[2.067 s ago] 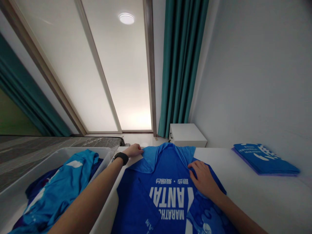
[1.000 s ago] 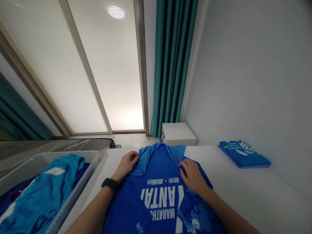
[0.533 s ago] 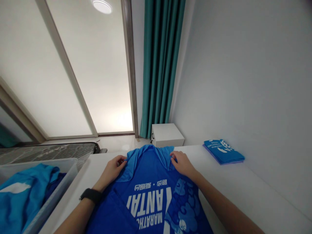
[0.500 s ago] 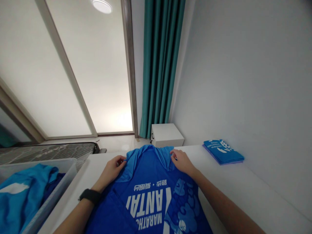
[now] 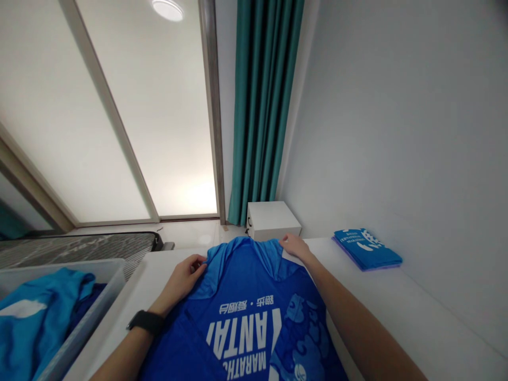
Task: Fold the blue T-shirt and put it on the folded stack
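A blue marathon T-shirt (image 5: 250, 286) with white lettering lies spread before me, its lighter blue fabric forming the far edge. At the left of that light blue part, my left hand (image 5: 189, 272) pinches the edge between thumb and fingers; a black watch (image 5: 146, 320) is on that wrist. My right hand (image 5: 294, 246) is closed on the far right corner of the light blue fabric. The near end of the shirt runs out of view.
The shirt rests on a white tabletop (image 5: 397, 317). A folded blue shirt (image 5: 368, 250) lies at the right by the wall. At the left stands a translucent bin (image 5: 119, 275) with blue clothes (image 5: 51, 296). Behind are a white cabinet (image 5: 272, 216) and a green curtain (image 5: 264, 116).
My right hand has moved slightly up and away, drawing the right corner of the light blue fabric outward. My left hand keeps its place on the left edge.
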### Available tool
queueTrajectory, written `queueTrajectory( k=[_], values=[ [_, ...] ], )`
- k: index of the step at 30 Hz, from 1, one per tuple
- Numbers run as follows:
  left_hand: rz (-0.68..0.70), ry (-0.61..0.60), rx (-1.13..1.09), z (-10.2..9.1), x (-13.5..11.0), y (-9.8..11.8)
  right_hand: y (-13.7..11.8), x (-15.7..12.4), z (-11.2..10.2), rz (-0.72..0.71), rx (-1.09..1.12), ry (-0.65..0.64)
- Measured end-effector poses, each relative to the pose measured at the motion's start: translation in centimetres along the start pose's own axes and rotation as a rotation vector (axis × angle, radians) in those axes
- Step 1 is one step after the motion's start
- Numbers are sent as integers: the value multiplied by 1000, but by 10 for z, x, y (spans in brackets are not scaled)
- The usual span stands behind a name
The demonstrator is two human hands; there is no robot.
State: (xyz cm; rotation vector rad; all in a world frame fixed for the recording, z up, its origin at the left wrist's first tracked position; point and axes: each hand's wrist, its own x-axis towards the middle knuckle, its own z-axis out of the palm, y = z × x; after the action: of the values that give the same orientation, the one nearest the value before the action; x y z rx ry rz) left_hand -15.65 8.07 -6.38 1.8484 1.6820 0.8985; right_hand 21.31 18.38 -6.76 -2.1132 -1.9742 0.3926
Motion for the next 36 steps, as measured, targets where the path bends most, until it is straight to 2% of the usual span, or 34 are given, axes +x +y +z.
queueTrajectory(
  k=[10,17,25,30,36],
  values=[
    [19,19,8,0,-1,2,-6,-10,7,-215,96,-27],
    [28,9,4,-1,-1,3,3,-8,3,-126,308,3],
    [9,9,9,0,0,-1,4,-15,-1,-84,535,-81],
    [30,12,-2,1,0,-1,5,-15,-2,-92,568,-86],
    [35,19,1,2,0,-6,10,-6,2,-69,482,-56]
  ],
)
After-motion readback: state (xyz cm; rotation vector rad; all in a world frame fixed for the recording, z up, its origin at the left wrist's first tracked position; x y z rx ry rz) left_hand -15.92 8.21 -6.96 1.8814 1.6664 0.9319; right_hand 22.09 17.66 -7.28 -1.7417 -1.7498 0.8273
